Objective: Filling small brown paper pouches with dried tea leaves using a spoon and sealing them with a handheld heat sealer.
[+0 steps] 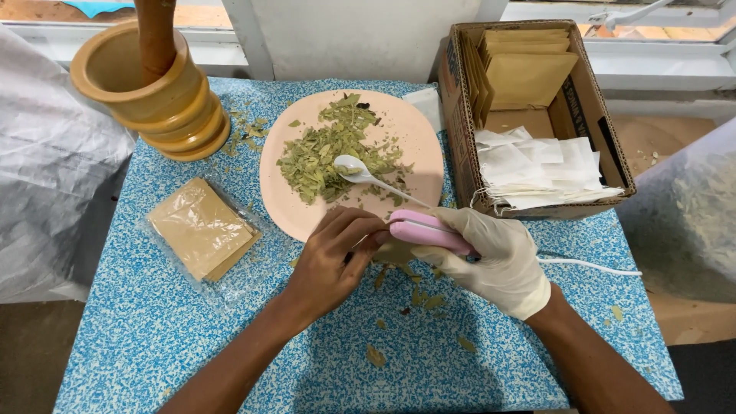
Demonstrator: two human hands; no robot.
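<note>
My desk is covered with a blue and white speckled cloth, and it stands against a white wall with a window sill behind it. Big pale plastic sacks stand at both sides of the desk. At the far left is a wooden mortar with its pestle inside. A pink plate lies in the middle and carries a heap of dried green leaves and a white spoon. To the right is a cardboard box with brown envelopes and white filter bags. A clear packet of brown pouches lies at the left. Some leaf crumbs are scattered on the cloth.

My right hand, in a pale glove, is closed around a pink sealer with a white cord. My bare left hand has its fingers curled at the tip of the sealer, pinching something small there; I cannot tell what it is. Both hands are just in front of the plate, near its front edge.
</note>
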